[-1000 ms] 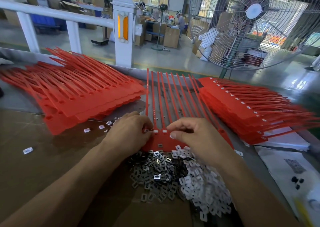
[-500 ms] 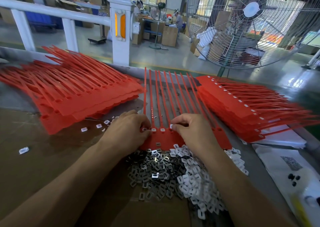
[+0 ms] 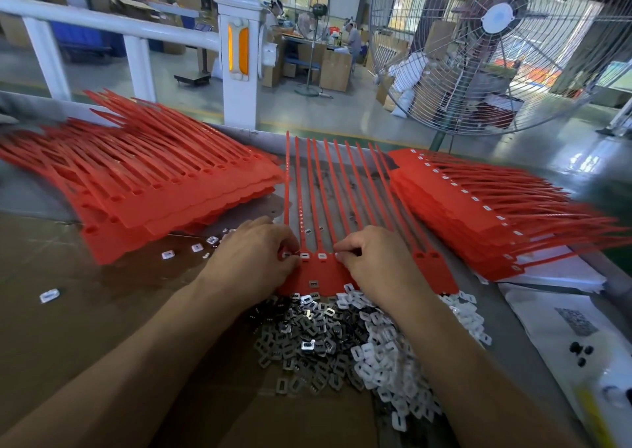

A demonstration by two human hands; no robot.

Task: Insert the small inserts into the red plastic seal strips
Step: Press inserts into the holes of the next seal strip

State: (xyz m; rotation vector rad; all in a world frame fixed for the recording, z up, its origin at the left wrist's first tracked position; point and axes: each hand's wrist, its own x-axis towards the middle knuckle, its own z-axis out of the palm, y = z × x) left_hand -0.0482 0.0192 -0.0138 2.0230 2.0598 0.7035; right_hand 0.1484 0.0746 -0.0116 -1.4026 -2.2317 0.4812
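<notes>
One sheet of red seal strips (image 3: 342,208) was laid flat in the middle of the table (image 3: 34,191), tails pointing away. Both hands were worked along its head row. The left hand (image 3: 253,259) was pinched at the leftmost slots, fingertips pressed onto an insert; whether that piece was seated could not be told. The right hand (image 3: 372,263) was curled with thumb and forefinger pinched at a slot further right — the item held was too small to identify. Between the hands, two white inserts (image 3: 313,255) were seen seated. Slots to the right of the right hand looked unfilled, so this sheet was judged partly done.

A stack on the right (image 3: 478,215) showed white inserts along its heads — judged finished. A stack on the left (image 3: 154,187) showed open slots, judged still waiting. A heap of loose metal and white inserts (image 3: 342,341) lay just in front of the sheet, and a few strays (image 3: 196,247) were scattered left.
</notes>
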